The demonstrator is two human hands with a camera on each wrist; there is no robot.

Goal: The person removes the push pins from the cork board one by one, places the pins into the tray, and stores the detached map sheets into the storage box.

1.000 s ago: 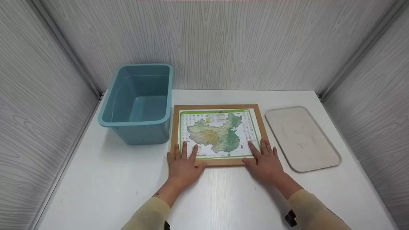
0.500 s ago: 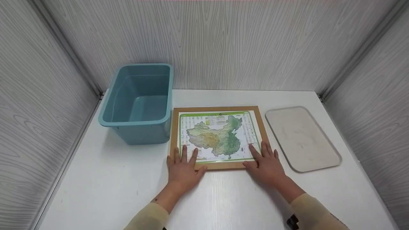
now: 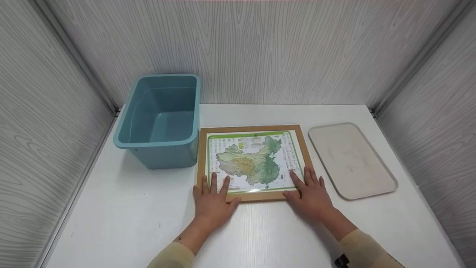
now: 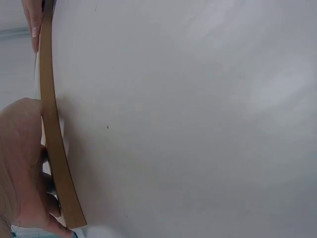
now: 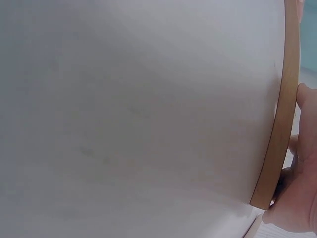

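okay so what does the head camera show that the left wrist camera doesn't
Only the head view shows the map face of the framed map, the teal bin to its left, the beige tray to its right, and the right hand flat on the frame's near corner. Only the left wrist view shows the frame's thin wooden edge from the side, close up. Both show the left hand resting on the frame and the white table.

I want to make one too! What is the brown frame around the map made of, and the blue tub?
The frame looks like wood or fibreboard: matte, even tan, flat edges. The tub looks like plastic: smooth teal walls, rounded moulded rim, slight sheen.
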